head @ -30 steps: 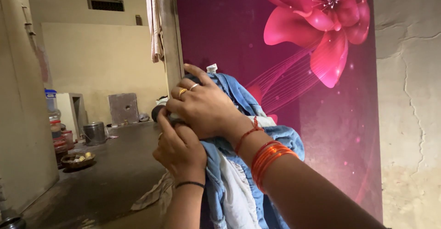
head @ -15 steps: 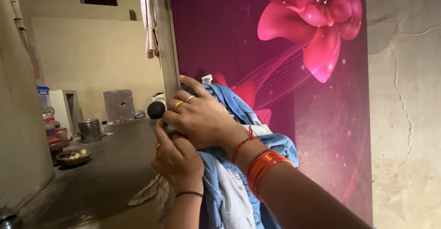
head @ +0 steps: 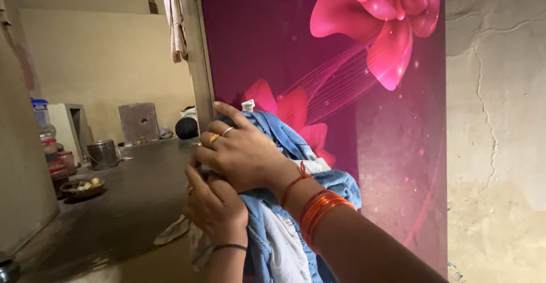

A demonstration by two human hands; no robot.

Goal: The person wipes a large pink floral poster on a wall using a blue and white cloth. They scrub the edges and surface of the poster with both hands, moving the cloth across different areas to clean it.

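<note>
Two hands are working together on a bundle of faded blue denim cloth with a white lining point(head: 284, 226), which is hanging in front of a tall magenta panel printed with large pink flowers point(head: 341, 61). The right hand point(head: 242, 152) is lying on top of the bundle, wrist bent and forearm coming in from the lower right, orange bangles and a red thread showing at the wrist; its fingers point(head: 219, 132) are curling down over the upper edge of the cloth and pressing it, seemingly to keep the gathered part from slipping. The left hand point(head: 216, 206) is sitting just beneath, touching the right, forearm rising almost straight up, its fingers closed around a fold of the same denim. Held this way, the cloth is staying bunched between the two palms. Well apart on the dark floor point(head: 131, 203) are standing a round steel pot point(head: 103, 154) and a shallow basket point(head: 82, 187).
</note>
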